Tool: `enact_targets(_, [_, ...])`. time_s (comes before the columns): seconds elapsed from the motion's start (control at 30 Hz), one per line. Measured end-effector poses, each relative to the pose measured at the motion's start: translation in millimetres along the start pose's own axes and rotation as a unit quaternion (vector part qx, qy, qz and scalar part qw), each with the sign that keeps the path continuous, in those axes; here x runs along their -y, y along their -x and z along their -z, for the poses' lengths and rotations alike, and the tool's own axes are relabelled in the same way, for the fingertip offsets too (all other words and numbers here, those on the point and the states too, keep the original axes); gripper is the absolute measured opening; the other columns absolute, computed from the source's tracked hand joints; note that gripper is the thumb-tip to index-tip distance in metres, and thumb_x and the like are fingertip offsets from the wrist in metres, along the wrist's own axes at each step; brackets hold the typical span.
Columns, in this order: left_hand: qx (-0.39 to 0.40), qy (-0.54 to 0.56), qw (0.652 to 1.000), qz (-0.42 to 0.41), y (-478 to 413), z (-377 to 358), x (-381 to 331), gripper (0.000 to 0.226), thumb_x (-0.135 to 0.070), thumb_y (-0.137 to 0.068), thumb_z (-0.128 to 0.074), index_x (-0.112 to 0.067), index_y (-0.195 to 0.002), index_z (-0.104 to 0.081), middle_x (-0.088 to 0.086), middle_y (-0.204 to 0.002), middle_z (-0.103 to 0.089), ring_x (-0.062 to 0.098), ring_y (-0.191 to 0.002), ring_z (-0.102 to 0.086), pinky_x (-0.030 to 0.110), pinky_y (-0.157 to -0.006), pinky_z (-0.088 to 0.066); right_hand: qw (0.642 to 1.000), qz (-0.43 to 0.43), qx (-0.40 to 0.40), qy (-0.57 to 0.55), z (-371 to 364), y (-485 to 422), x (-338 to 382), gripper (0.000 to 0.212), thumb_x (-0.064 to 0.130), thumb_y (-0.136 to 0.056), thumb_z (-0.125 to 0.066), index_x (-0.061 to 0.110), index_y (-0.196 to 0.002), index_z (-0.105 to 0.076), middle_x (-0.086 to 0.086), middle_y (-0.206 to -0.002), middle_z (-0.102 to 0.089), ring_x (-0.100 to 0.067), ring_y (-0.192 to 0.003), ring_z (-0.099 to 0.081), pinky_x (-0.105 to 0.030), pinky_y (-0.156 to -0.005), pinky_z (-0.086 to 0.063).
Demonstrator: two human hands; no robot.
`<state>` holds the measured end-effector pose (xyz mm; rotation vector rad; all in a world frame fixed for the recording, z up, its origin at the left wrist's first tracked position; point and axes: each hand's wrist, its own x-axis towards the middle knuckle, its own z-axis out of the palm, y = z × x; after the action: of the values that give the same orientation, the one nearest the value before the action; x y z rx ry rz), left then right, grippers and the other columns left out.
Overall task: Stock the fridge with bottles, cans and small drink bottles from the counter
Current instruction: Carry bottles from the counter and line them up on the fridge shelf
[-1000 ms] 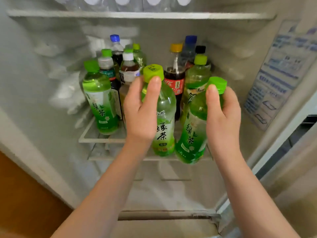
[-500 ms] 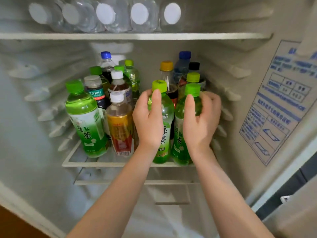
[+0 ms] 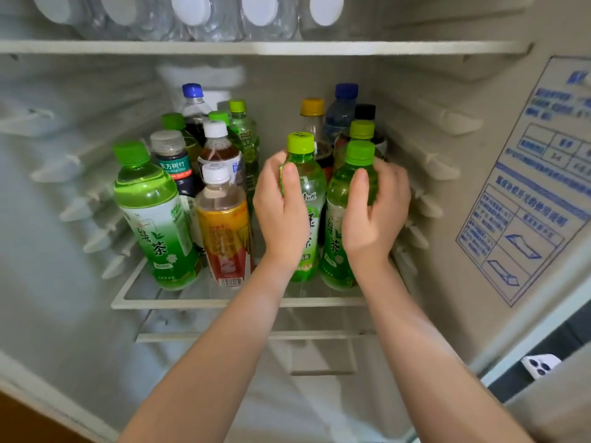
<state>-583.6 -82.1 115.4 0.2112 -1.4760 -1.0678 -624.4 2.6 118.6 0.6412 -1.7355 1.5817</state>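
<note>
Two green tea bottles are in the person's hands right now, both standing upright at the front right of the fridge's middle shelf (image 3: 204, 302). The left hand (image 3: 281, 215) is wrapped round the lime-capped bottle (image 3: 303, 190), thumb across its shoulder. The right hand (image 3: 372, 215) is curled round the green-capped bottle (image 3: 345, 219) just beside it, fingers closed behind. Both bottles look to be resting on the shelf w/ the grip not yet let go, though I can't see the bases well enough to swear to it.

As for progress: the shelf is pretty full. On the left sit another green tea bottle (image 3: 153, 219), an orange-labelled tea bottle (image 3: 224, 231), a dark drink w/ a teal label (image 3: 174, 161), plus more behind incl. blue-, yellow- and black-capped ones. The shelf above holds a row of clear water bottles (image 3: 217, 14) lying on their sides, caps toward us. No cans visible anywhere in here, and the surface they come from is out of view, so I can't tell what's left to fetch. Judging by the crowding, bottles are mostly done; remaining room on this shelf is approx. the front middle gap only.
</note>
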Motion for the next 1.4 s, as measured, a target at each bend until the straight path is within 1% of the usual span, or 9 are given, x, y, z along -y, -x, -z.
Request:
enact_targets(0.17, [0.059,-0.034,0.997,0.040,2.7,8.4,1.8,0.052,-0.045,-0.093,-0.029,-0.014,-0.129,-0.050,-0.022,-0.114,-0.051,-0.024,-0.107,-0.043,-0.004,-0.089,-0.029,1.000,0.002,0.009,0.020,1.3,2.5,-3.3,0.046,0.037,-0.090,-0.037,0.005,-0.112,-0.061,-0.006,-0.104,-0.059,-0.019,-0.098,-0.052,-0.024,-0.084,-0.035])
enact_targets(0.4, [0.174,-0.091,0.964,0.179,53.3,45.9,10.2,0.064,-0.045,-0.098,-0.037,-0.019,-0.152,-0.016,0.000,-0.158,-0.017,0.013,-0.145,-0.016,0.043,-0.119,-0.019,0.996,-0.061,0.051,0.047,18.7,33.4,-3.2,0.054,0.046,-0.092,-0.037,0.019,-0.138,-0.041,0.013,-0.127,-0.046,-0.005,-0.121,-0.038,-0.022,-0.101,-0.028])
enact_targets(0.57, [0.166,-0.016,0.977,0.135,120.0,103.5,-0.5,0.037,-0.038,-0.089,-0.044,-0.039,-0.126,-0.042,-0.020,-0.135,-0.039,0.003,-0.128,-0.040,0.014,-0.098,-0.039,0.982,-0.148,0.092,0.074,56.0,104.8,0.6,0.044,0.029,-0.090,-0.043,0.005,-0.127,-0.050,-0.010,-0.131,-0.047,-0.016,-0.123,-0.039,-0.029,-0.107,-0.029])
enact_targets(0.77, [0.293,-0.064,0.926,0.228,198.7,172.1,10.6,0.013,-0.028,-0.091,-0.053,-0.038,-0.089,-0.061,-0.016,-0.096,-0.064,-0.001,-0.092,-0.059,0.005,-0.074,-0.040,0.952,-0.196,0.211,0.098,130.2,211.2,3.2,0.025,0.028,-0.093,-0.045,0.015,-0.106,-0.061,0.010,-0.104,-0.055,-0.005,-0.099,-0.054,-0.027,-0.083,-0.045])
enact_targets(0.87, [0.423,-0.068,0.839,0.335,247.9,194.7,16.5,0.008,-0.037,-0.087,-0.055,-0.034,-0.085,-0.062,-0.015,-0.086,-0.066,0.002,-0.083,-0.061,0.015,-0.074,-0.044,0.901,-0.290,0.263,0.185,185.0,272.8,-2.3,0.016,0.020,-0.095,-0.050,0.021,-0.104,-0.063,0.015,-0.095,-0.059,0.003,-0.084,-0.055,-0.017,-0.069,-0.040])
enact_targets(0.97, [0.567,-0.088,0.711,0.406,305.7,212.6,21.3,0.007,-0.029,-0.094,-0.056,-0.032,-0.089,-0.060,-0.013,-0.087,-0.065,0.005,-0.088,-0.060,0.019,-0.077,-0.042,0.792,-0.419,0.345,0.281,250.9,345.9,1.8,0.021,0.025,-0.094,-0.049,0.023,-0.111,-0.062,0.006,-0.102,-0.065,-0.012,-0.089,-0.061,-0.024,-0.073,-0.044])
enact_targets(1.13, [0.783,-0.211,0.431,0.396,418.9,261.2,37.1,0.022,-0.035,-0.098,-0.048,-0.022,-0.111,-0.059,0.000,-0.114,-0.062,0.016,-0.107,-0.056,0.024,-0.086,-0.040,0.574,-0.647,0.352,0.358,357.4,485.0,48.2,0.027,0.029,-0.094,-0.044,0.023,-0.115,-0.059,-0.003,-0.117,-0.064,-0.024,-0.109,-0.058,-0.028,-0.089,-0.045])
enact_targets(1.27, [0.886,-0.314,0.194,0.282,471.1,329.2,47.9,0.039,-0.041,-0.100,-0.038,-0.014,-0.122,-0.056,0.010,-0.133,-0.056,0.022,-0.122,-0.052,0.024,-0.093,-0.039,0.430,-0.770,0.309,0.355,417.3,582.5,123.8,0.029,0.028,-0.093,-0.042,0.018,-0.114,-0.061,-0.006,-0.120,-0.064,-0.024,-0.112,-0.057,-0.025,-0.085,-0.041])
enact_targets(1.4, [0.890,-0.336,0.136,0.276,488.3,358.1,45.2,0.040,-0.047,-0.094,-0.042,-0.013,-0.097,-0.063,0.015,-0.111,-0.066,0.025,-0.105,-0.061,0.026,-0.075,-0.041,0.384,-0.844,0.227,0.298,443.6,641.4,192.5,0.030,0.030,-0.092,-0.046,0.019,-0.116,-0.060,-0.006,-0.122,-0.063,-0.022,-0.113,-0.057,-0.026,-0.087,-0.043])
